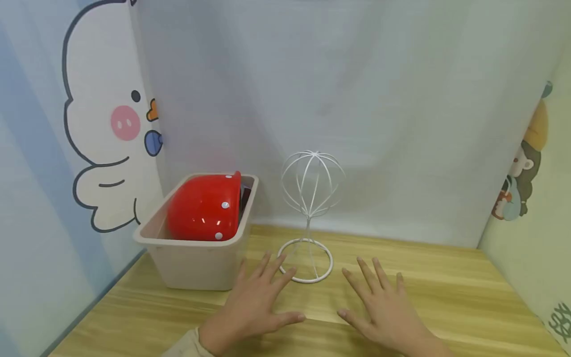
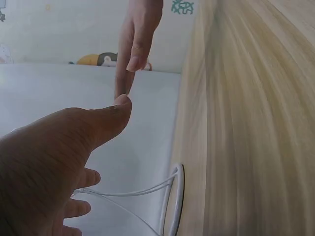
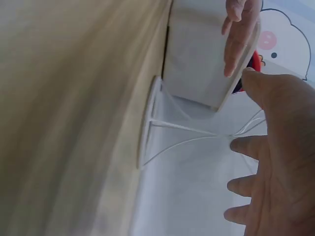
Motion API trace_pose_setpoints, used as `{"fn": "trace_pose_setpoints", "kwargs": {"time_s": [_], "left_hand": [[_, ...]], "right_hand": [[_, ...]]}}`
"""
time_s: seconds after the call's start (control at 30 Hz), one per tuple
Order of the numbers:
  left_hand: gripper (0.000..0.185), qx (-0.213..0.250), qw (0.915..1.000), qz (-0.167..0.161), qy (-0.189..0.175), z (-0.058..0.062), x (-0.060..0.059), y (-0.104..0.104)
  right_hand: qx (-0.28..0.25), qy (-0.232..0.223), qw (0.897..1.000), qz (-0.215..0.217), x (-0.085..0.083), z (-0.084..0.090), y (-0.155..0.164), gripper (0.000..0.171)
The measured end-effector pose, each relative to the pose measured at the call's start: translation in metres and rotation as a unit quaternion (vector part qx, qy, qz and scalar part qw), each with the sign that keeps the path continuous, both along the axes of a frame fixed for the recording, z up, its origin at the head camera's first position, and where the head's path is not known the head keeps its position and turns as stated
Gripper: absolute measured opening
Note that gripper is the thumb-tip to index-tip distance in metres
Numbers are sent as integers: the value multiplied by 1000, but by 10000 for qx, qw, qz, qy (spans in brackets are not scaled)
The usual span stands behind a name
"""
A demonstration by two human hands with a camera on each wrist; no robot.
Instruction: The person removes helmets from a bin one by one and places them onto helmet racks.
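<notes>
My left hand is held palm down over the table, fingers spread, holding nothing. My right hand is likewise spread and bare, further right. Between and beyond them stands a white wire rack, with a round cage top and a ring base; in the head view the left fingertips overlap the edge of that ring. Left of the rack, a beige plastic bin holds a red helmet with white dots, lying on its side. Something dark shows behind the helmet in the bin.
The wood-grain table runs back to a pale grey curtain. On the left is a blue wall covering with a white cartoon bird; on the right, a pale wall with a cartoon figure.
</notes>
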State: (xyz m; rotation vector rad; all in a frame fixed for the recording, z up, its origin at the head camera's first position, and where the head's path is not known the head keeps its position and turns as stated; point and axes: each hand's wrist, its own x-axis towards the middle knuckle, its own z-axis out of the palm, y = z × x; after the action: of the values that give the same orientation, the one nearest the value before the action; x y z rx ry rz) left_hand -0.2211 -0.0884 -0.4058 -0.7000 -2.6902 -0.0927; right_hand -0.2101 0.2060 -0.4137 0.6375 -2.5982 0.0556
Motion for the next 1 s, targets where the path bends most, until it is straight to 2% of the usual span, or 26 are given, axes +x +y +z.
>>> {"fn": "trace_pose_setpoints", "kwargs": {"time_s": [0.1, 0.2, 0.33, 0.47, 0.6, 0.7, 0.73, 0.8, 0.87, 0.9, 1.0], "left_hand": [[87, 109, 9998, -41, -181, 6, 4, 0], [80, 336, 9994, -113, -27, 15, 7, 1], [66, 923, 9928, -372, 660, 34, 9, -1], [54, 1581, 9782, -637, 1184, 57, 6, -11], [50, 1882, 9670, -385, 1674, 81, -3, -30], [50, 2016, 9610, 299, 1871, 97, -8, -54], [53, 2070, 9601, 564, 1793, 101, -9, -63], [65, 2173, 9617, 1085, 1275, 107, -9, -81], [82, 2160, 9632, 1523, 488, 110, -8, -98], [89, 2121, 9631, 1658, 66, 111, -7, -105], [109, 1949, 9564, 1915, -1027, 112, -5, -123]], "right_hand": [[-335, 20, 9985, 426, -4, 9, -6, 65], [-652, 195, 9926, 1005, -10, 24, -16, 50], [-974, 300, 9800, 1710, -17, 48, -37, 36], [-1155, 142, 9654, 2333, -24, 69, -61, 27], [-1199, -212, 9582, 2590, -33, 87, -86, 28], [-1354, -726, 9558, 2507, -43, 100, -107, 39], [-1488, -939, 9532, 2460, -47, 104, -114, 46], [-1957, -1510, 9395, 2372, -57, 113, -129, 58], [-2646, -2194, 9107, 2292, -67, 121, -144, 72], [-3020, -2447, 8925, 2290, -73, 125, -152, 77], [-3891, -2928, 8498, 2019, -88, 134, -175, 88]]}}
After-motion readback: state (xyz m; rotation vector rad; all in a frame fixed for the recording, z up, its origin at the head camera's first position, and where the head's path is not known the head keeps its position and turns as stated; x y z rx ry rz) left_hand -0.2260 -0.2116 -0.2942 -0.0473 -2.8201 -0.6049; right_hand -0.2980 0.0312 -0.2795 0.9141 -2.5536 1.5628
